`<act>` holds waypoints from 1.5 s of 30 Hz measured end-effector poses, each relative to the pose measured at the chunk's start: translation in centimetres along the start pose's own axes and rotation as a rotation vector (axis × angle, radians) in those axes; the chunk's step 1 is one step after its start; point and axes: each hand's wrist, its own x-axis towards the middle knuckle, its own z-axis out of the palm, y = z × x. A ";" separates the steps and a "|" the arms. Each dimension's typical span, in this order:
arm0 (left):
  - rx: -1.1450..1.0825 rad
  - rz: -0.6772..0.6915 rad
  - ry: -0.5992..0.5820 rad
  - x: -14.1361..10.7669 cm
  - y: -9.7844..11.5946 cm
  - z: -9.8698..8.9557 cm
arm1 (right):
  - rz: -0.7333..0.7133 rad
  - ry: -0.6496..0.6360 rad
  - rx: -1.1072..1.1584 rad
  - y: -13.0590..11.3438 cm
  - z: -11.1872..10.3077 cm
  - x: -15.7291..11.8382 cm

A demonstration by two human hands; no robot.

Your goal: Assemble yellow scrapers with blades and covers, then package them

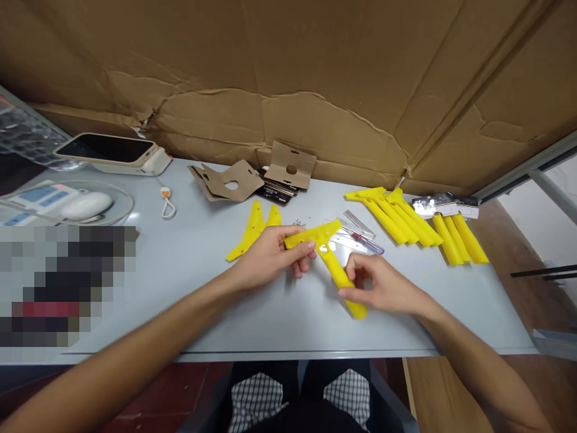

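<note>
Center of frame: yellow T-shaped tool above table | left hand: grip closed on its crosspiece, left of the junction | right hand: fingers curled closed around the handle's lower half

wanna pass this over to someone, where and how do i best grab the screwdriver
Probably by the thick clear handle of the screwdriver, coming from above and the right with the right hand. The handle end points that way, while the thin shaft lies among the metal strips, so fingers there would likely catch them.
</note>
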 end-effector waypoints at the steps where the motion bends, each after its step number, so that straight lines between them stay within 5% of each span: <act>1: 0.047 -0.030 -0.071 0.0 0.0 -0.1 | 0.003 -0.016 -0.050 -0.1 0.2 -0.1; 5: 0.299 -0.038 -0.216 0.0 -0.6 0.2 | 0.025 0.007 0.027 0.2 0.2 -0.3; 10: 0.570 0.147 -0.161 -0.4 -1.5 1.5 | 0.008 -0.049 0.007 0.6 1.1 -0.2; 19: 0.561 0.138 -0.149 0.0 -2.3 1.1 | 0.029 0.010 -0.233 1.0 1.0 0.2; 26: 0.865 0.161 -0.120 -0.3 -2.0 0.6 | -0.023 0.045 -0.450 0.9 1.0 0.7; 32: 1.012 0.212 0.195 0.0 0.0 -2.5 | -0.020 0.116 -0.552 1.6 0.3 1.6; 36: 0.975 0.209 0.432 0.0 1.3 -5.2 | -0.087 0.044 -0.549 1.5 -0.8 1.9; 45: 1.025 0.190 0.435 0.6 1.0 -7.0 | -0.249 0.032 -0.714 -0.3 -2.1 6.3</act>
